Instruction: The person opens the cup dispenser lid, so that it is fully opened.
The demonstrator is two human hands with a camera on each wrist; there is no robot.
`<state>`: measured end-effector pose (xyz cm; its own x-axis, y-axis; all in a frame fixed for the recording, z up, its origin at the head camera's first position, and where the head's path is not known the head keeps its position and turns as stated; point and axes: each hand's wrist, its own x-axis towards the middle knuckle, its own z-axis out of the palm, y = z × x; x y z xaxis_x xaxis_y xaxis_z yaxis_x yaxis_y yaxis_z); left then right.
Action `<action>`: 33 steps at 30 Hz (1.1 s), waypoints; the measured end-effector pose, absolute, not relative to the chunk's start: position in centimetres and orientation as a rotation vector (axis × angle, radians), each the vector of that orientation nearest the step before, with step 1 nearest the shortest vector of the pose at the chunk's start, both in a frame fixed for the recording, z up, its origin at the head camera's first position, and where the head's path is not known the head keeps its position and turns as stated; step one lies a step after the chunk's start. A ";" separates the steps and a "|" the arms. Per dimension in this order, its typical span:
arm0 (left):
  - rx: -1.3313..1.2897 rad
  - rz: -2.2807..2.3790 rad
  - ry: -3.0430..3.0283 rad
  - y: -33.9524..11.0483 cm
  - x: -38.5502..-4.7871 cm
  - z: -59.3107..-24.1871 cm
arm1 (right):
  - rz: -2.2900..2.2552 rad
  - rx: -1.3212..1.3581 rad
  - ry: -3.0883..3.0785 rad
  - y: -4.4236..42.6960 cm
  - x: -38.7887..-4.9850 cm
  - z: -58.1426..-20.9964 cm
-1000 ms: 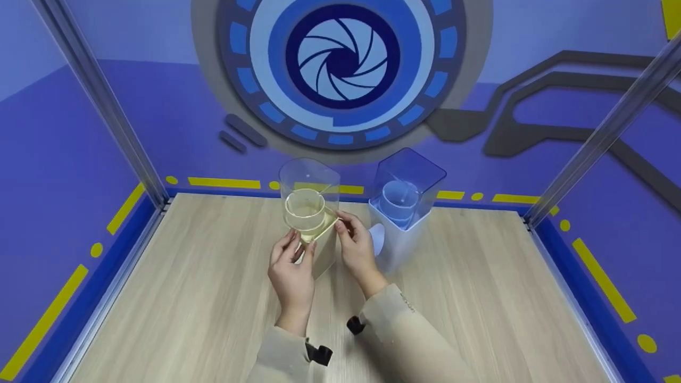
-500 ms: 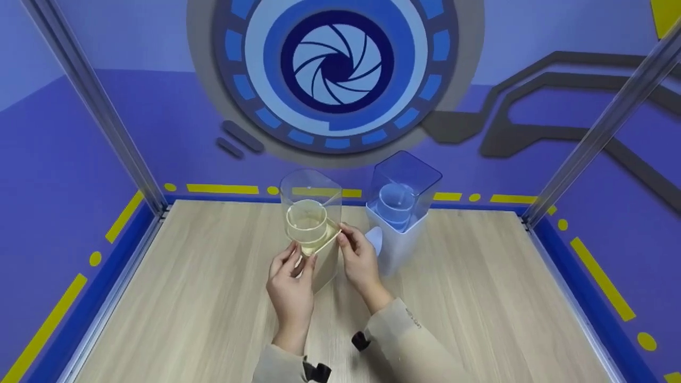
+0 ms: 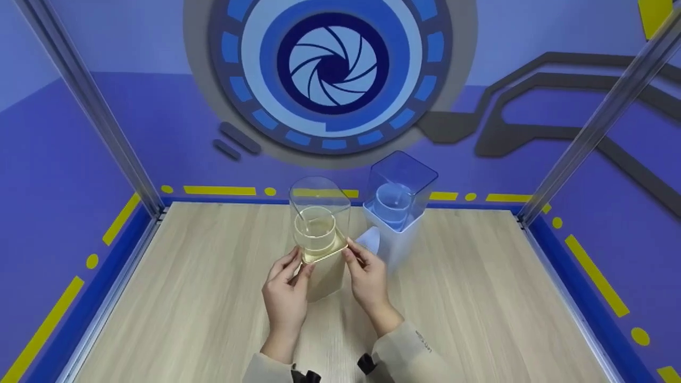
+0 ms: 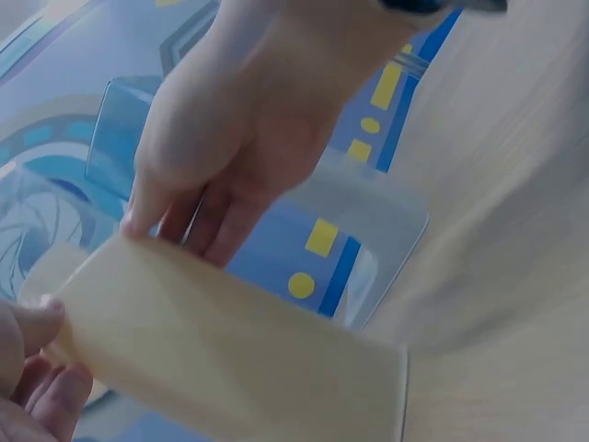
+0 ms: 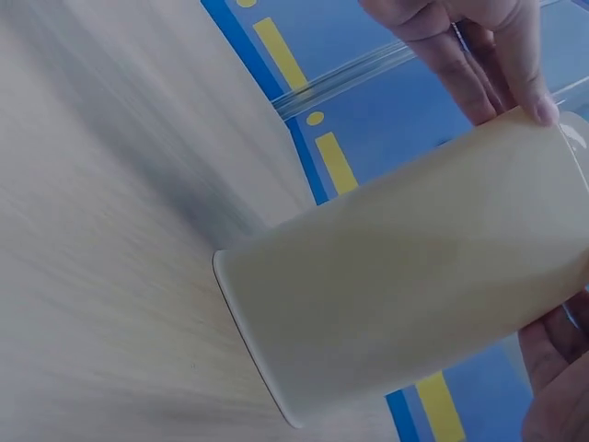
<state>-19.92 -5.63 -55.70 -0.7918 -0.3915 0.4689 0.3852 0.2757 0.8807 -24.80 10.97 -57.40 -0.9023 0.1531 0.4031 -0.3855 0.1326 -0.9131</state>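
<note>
A tall beige container (image 3: 325, 276) has a pale yellow rim, a round clear cup (image 3: 315, 230) in its top and a clear upper part (image 3: 320, 190) rising around the cup. My left hand (image 3: 285, 300) pinches the rim's near-left corner. At the right corner my right hand (image 3: 371, 279) pinches the same rim. The left wrist view shows the container's smooth side (image 4: 230, 341) between both hands; the right wrist view shows its tilted body (image 5: 396, 276). Whether its base touches the table cannot be told.
Close behind and right of my right hand stands a white container (image 3: 399, 244) with a clear blue upper part (image 3: 404, 167) and a blue cup (image 3: 392, 203). A pale spout-like piece (image 3: 371, 239) projects from its left side. Patterned blue walls and metal posts (image 3: 101, 117) enclose the wooden table (image 3: 202, 298).
The beige container has shifted slightly right and towards me, turning a little, with both hands still pinching its rim. The head view has also shifted slightly.
</note>
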 end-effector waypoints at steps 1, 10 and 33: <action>0.002 -1.587 -1.930 -5.9 -20.0 -55.7 | 1.826 0.216 -2.010 11.0 -24.7 -57.4; -0.128 -1.652 -1.981 -8.5 -20.6 -56.5 | 1.867 0.214 -1.950 11.0 -23.0 -57.8; -0.123 -1.799 -1.923 -9.6 -20.9 -58.6 | 1.805 0.402 -1.993 10.7 -19.9 -59.6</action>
<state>-20.95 -9.63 -58.57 -0.8711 -0.2663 0.4126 0.3940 0.1226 0.9109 -19.88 10.66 -59.57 -0.8702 0.0651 0.4884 -0.4796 0.1155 -0.8698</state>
